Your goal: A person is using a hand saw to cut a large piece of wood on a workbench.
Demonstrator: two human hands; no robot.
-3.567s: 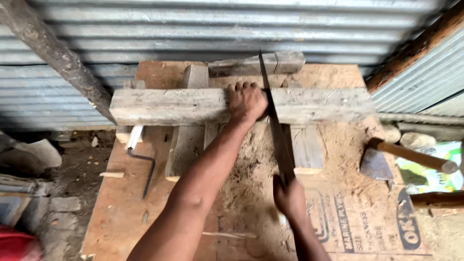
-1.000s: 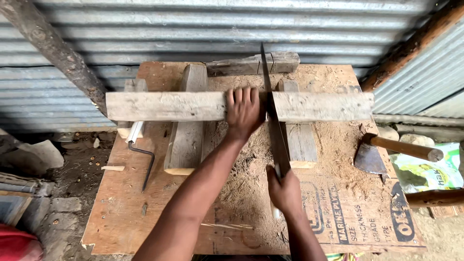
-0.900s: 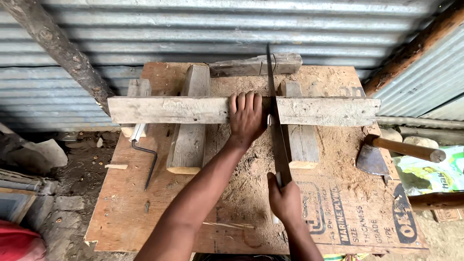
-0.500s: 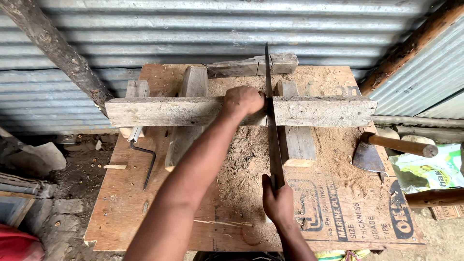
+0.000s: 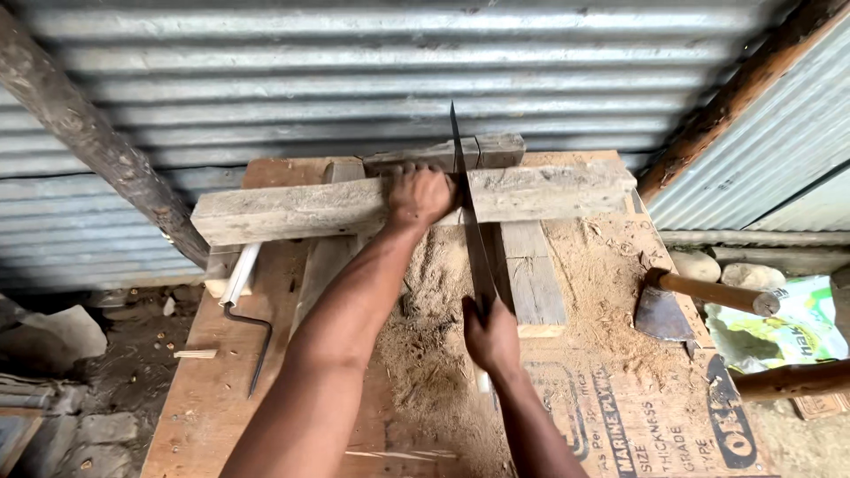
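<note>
Nearest the camera, the right hand (image 5: 492, 336) is closed around the handle of a long, narrow-bladed handsaw (image 5: 469, 221), the fingers wrapped tight on the grip. The blade runs away from the body and is set on edge into a weathered grey wooden plank (image 5: 416, 199), which is laid crosswise over two upright timber bearers (image 5: 531, 274) on a sawdust-strewn plywood work table (image 5: 204, 389). A bed of pale sawdust (image 5: 425, 354) is spread beneath the cut. Further on, the left hand (image 5: 420, 193) is pressed down on the plank just beside the blade, fingers curled over its far edge to pin it.

The step in hand is judged to be the cross-cutting of the plank, with the cut part way through. The next stroke would call for a steady line and firm downward pressure from the pinning hand, kept apart from the teeth.

To the right, a wooden-handled axe (image 5: 682, 301) is lying on the table; to the left, a bent dark metal rod (image 5: 252, 341). Behind, a corrugated metal wall (image 5: 354, 80) is seen.
</note>
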